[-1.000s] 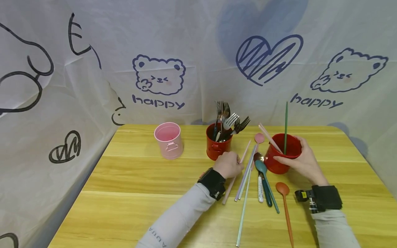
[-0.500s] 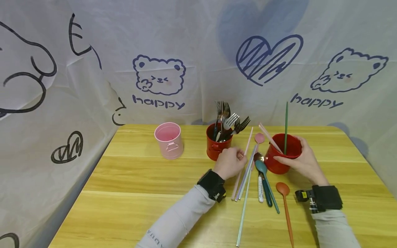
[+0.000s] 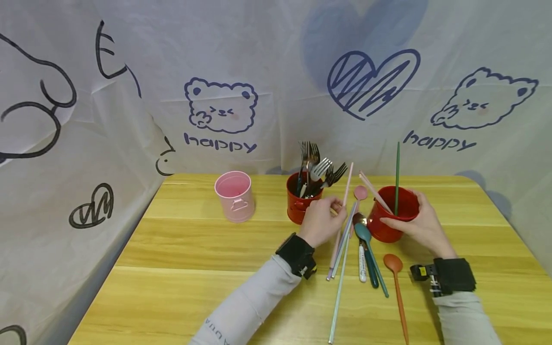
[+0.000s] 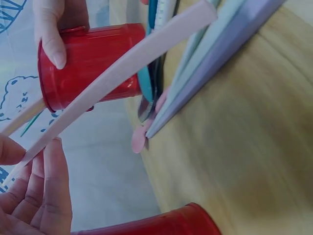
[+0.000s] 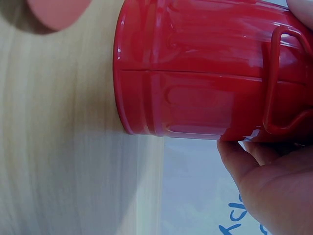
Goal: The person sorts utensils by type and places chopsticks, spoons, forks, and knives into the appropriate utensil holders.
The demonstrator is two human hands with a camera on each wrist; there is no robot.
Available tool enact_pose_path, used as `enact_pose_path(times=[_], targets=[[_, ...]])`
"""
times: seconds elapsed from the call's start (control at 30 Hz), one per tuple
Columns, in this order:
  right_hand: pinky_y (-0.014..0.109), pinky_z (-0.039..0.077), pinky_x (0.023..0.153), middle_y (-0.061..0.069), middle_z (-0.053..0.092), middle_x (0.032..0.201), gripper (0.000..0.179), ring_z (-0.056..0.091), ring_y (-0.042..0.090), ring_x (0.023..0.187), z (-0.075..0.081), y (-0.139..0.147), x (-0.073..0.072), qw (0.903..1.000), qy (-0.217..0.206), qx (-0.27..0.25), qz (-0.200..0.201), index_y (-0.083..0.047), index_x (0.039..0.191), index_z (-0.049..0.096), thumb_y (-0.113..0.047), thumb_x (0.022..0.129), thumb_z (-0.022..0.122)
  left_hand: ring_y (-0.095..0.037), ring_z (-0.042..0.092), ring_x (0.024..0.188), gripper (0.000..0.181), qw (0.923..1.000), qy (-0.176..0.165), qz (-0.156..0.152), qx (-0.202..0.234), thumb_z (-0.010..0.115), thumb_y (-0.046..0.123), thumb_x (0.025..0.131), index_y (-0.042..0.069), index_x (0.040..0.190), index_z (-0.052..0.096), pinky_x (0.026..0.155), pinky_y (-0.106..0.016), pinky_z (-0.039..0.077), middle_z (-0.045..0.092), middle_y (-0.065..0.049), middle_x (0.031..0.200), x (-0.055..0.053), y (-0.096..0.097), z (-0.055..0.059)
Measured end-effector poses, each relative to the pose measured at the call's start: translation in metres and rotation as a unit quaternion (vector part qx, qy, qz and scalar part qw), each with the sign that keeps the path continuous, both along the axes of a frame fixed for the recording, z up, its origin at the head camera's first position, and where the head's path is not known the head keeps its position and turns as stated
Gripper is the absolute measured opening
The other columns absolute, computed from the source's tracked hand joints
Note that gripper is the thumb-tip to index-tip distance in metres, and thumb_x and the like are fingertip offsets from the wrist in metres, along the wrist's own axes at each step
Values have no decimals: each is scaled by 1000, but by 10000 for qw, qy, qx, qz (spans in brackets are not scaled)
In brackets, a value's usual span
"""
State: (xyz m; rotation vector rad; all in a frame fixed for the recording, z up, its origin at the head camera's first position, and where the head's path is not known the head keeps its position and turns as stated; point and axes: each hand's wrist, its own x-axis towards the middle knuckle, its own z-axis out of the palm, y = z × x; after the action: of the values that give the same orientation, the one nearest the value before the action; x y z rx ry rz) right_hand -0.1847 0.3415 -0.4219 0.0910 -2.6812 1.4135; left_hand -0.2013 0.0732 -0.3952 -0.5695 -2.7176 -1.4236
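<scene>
My left hand (image 3: 321,220) pinches a pale pink chopstick (image 3: 350,182) between thumb and fingers, holding it at a slant above the table. In the left wrist view the same pink chopstick (image 4: 117,71) crosses in front of a red bucket. My right hand (image 3: 424,227) grips that red bucket (image 3: 383,232) by its rim and side; it stands on the table. A green chopstick (image 3: 397,167) rises from it, and pink chopsticks (image 3: 374,190) lean out to the left. Purple (image 3: 350,215) and pale green chopsticks (image 3: 338,297) lie loose on the table between my hands.
Spoons lie near the right bucket: a pink one (image 3: 360,192), a teal one (image 3: 363,232) and an orange one (image 3: 393,262), among others. Another red bucket (image 3: 297,211) holds several forks (image 3: 321,168). A pink bucket (image 3: 239,206) stands at the left, before a hanging cloth (image 3: 280,72).
My left hand has raised the pink chopstick from a low slant to a steeper one and shifted slightly right. The right hand and its bucket have stayed put.
</scene>
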Motion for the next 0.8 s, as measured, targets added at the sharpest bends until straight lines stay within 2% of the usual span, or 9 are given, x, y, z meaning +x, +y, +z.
enact_pose_path(times=[0.2,0.4,0.63,0.8], targets=[[8,43,81,23,46,144,87,44,26,121,0,0,0,10000,-21,-15,8,0,150,29,-21,84,82,-7,67,71,16,9995,210,12,240,63,17,97,6,106,70,63,-11,51,73,-6,91,-2,2,8],[8,42,81,24,47,144,88,44,29,122,0,0,0,10000,-30,-14,5,1,150,29,-21,84,82,-14,73,79,16,9961,673,68,565,62,16,98,4,107,69,68,-11,53,74,-9,94,-4,2,16],[9,43,81,24,46,145,88,44,31,123,-1,0,0,10000,-71,-5,-24,0,150,29,-22,84,82,-20,74,83,15,9876,1065,-13,1150,61,14,99,3,107,67,68,-11,53,73,-12,96,-2,3,27],[10,42,82,24,46,146,89,44,32,124,-1,0,0,9999,-97,19,-42,0,151,28,-23,84,82,-24,73,86,14,9793,1185,-132,1639,61,11,98,2,107,66,70,-12,55,73,-14,98,1,6,36]])
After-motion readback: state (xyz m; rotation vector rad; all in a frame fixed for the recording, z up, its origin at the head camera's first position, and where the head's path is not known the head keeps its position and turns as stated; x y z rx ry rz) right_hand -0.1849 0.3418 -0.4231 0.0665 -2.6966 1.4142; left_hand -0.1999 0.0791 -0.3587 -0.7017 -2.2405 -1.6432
